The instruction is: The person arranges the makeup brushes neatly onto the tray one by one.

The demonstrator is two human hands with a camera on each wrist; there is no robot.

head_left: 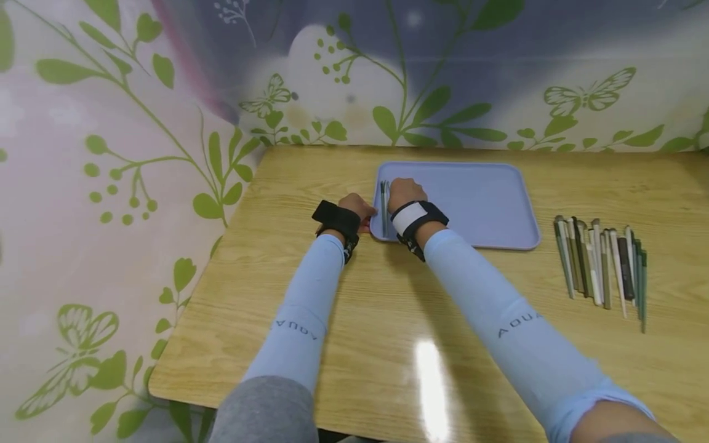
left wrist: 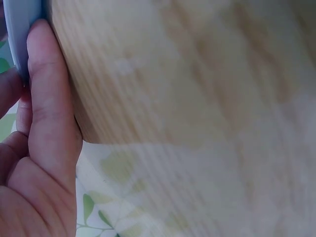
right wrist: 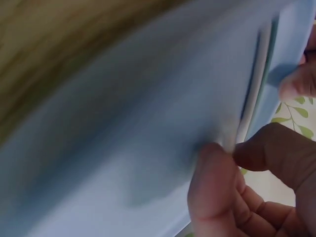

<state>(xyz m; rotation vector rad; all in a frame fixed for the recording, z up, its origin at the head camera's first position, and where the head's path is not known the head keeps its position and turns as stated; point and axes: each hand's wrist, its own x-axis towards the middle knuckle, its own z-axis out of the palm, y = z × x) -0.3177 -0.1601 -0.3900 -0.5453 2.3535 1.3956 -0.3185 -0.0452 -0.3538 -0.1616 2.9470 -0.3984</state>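
A lavender tray [head_left: 487,203] lies on the wooden table [head_left: 388,307]. Two thin pens [head_left: 383,203] lie side by side along the tray's left wall. My right hand [head_left: 404,189] is over that corner. In the right wrist view its thumb and a finger [right wrist: 217,187] pinch the near end of a pale pen [right wrist: 252,98] on the tray floor [right wrist: 123,148]. My left hand [head_left: 357,206] is at the tray's left rim. The left wrist view shows a straight finger [left wrist: 49,98] against the rim [left wrist: 19,29], with another digit on the rim's other side.
A row of several pens [head_left: 600,264], in grey, white and green, lies on the table to the right of the tray. A leaf-patterned cloth wall [head_left: 111,154] closes off the left and back. The table's near edge [head_left: 183,394] runs at lower left.
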